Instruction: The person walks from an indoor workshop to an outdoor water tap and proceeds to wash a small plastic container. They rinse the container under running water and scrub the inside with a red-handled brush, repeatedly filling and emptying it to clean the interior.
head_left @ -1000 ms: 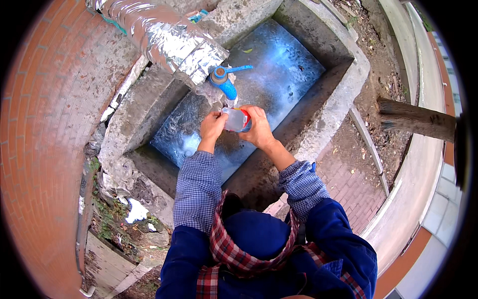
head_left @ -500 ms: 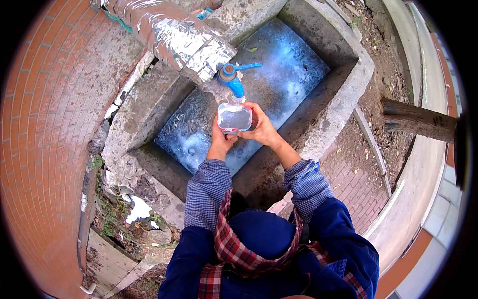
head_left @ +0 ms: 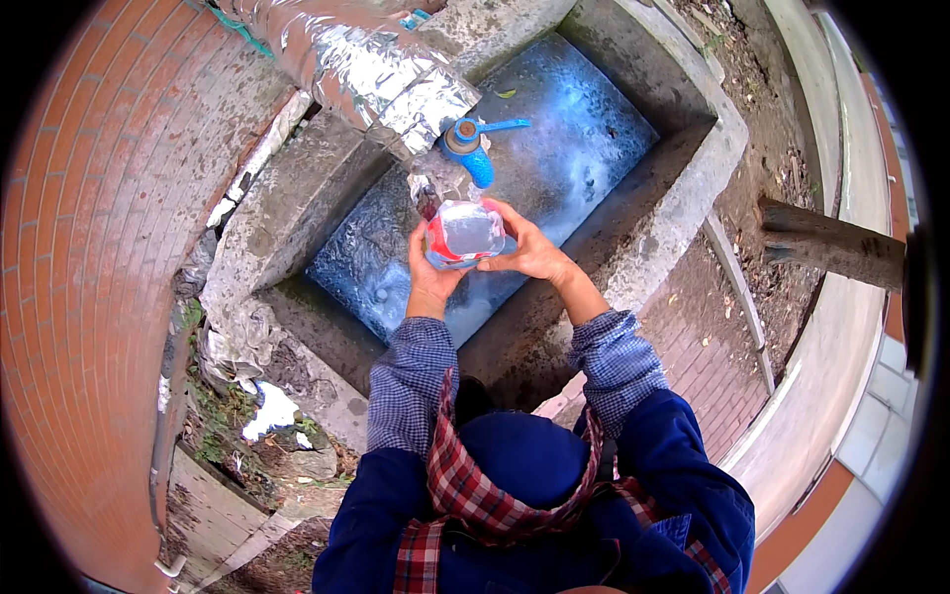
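Between my two hands is a clear plastic container (head_left: 471, 230) with rounded corners and a red and blue label, held over the basin just below the tap. My left hand (head_left: 432, 279) grips its left side, while the fingers and thumb of my right hand (head_left: 534, 249) close round its right side. The container is tilted, and whether liquid is inside cannot be made out. A blue tap (head_left: 469, 153) with a lever handle sits just beyond it. Under the tap, a glassy, dark patch shows at the container's far left corner. Bluish, foamy water covers the floor of the concrete basin (head_left: 683, 163).
A foil-wrapped pipe (head_left: 371, 74) leads to the tap from the upper left. Along the left runs an orange brick wall (head_left: 89, 297). White scraps (head_left: 269, 411) lie on the ground near the basin's left corner. On the right a tree trunk (head_left: 831, 243) juts in.
The container has tilted and turned, so more of its red and blue label shows. Both hands have shifted with it, and my left hand has slid slightly left.
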Motion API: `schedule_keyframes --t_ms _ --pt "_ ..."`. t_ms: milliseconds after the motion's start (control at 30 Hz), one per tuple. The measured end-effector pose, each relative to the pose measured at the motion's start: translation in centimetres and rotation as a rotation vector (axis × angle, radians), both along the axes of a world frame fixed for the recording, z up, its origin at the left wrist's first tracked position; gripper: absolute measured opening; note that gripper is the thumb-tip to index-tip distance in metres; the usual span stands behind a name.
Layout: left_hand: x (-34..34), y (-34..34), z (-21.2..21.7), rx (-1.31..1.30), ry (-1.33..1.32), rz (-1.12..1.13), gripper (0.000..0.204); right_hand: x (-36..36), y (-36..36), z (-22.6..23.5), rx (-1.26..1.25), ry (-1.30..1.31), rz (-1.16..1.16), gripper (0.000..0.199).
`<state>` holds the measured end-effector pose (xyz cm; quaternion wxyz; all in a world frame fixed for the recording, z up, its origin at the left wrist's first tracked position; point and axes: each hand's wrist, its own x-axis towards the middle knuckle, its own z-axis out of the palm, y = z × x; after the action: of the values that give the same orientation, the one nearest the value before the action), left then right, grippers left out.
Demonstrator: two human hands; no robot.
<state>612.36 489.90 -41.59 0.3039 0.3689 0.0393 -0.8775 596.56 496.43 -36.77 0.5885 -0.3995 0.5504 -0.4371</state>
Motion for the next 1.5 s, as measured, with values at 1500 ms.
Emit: schedule_keyframes --t_ms 1500 --pt "-0.1 0.8 -2.5 -0.032 -0.228 0.056 0.036 0.7 -5.4 -0.8 -0.029 1.247 0.911 0.022"
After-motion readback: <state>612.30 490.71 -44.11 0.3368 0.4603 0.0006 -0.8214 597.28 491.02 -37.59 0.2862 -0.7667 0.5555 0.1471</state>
